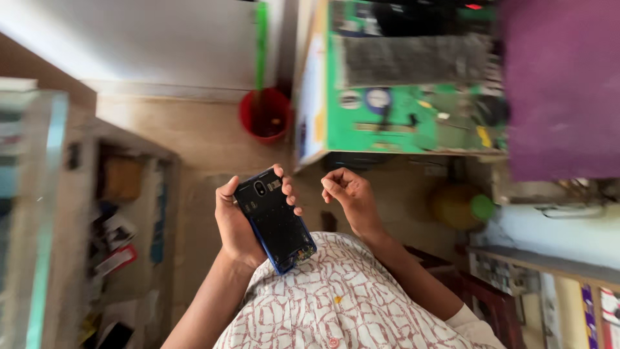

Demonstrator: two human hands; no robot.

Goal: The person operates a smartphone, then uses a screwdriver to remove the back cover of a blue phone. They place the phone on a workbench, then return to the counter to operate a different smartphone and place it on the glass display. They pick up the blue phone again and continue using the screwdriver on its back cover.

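The left hand [236, 223] is wrapped around an opened blue phone [274, 220] with its back cover off, held in the air above the person's patterned shirt [336, 304]; the empty right hand [349, 194] is loosely curled beside it, and the phone looks light, stiff and breakable, best held by its side edges.

A green work mat [361, 129] covers the counter [310, 110]; on the beige tiled floor [194, 136] beside its edge stands a red plastic bucket [265, 115].
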